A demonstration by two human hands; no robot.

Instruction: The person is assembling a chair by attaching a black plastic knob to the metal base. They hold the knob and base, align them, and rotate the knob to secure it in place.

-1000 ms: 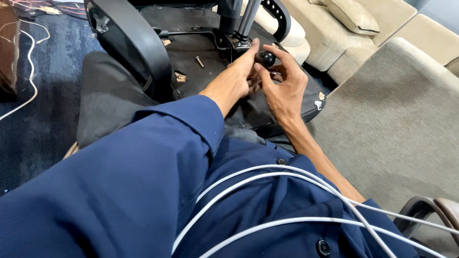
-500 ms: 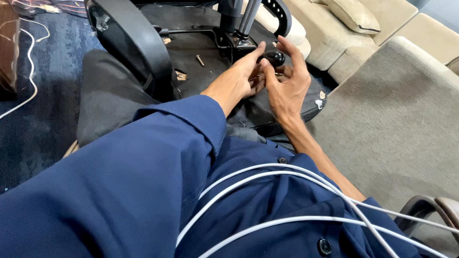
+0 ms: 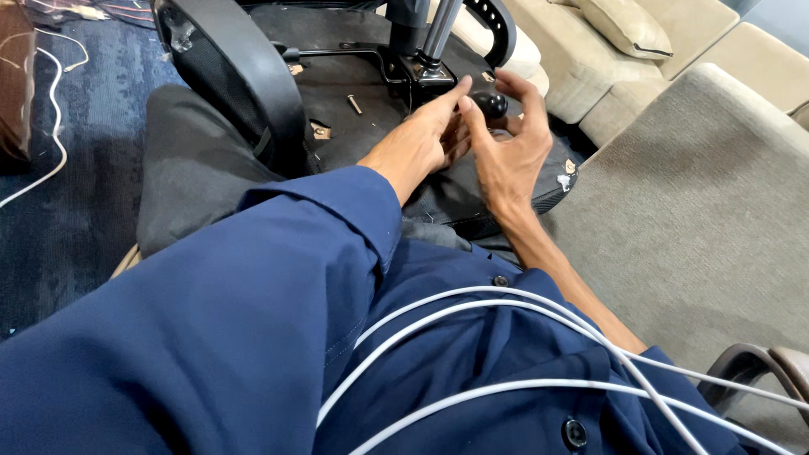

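An office chair lies overturned, the underside of its seat (image 3: 354, 63) facing up and the black mechanism with the gas cylinder (image 3: 438, 34) at the top. A round black knob (image 3: 491, 104) sticks out of that mechanism. My right hand (image 3: 510, 147) curls around the knob, thumb and fingers close on it. My left hand (image 3: 421, 139) reaches in from a blue sleeve, its index finger stretched to the mechanism just left of the knob. A loose screw (image 3: 354, 104) rests on the seat underside. Whether the right fingers truly pinch the knob is unclear.
A black armrest (image 3: 232, 72) arches at the left. Beige sofa cushions (image 3: 624, 50) stand behind, and a grey cushion (image 3: 699, 202) is at the right. White cables (image 3: 506, 337) cross my blue shirt. Dark blue carpet (image 3: 76, 211) with a white cord lies left.
My right hand has loosened and spread a little around the knob, its fingers lifting. The left index finger stays stretched toward the mechanism.
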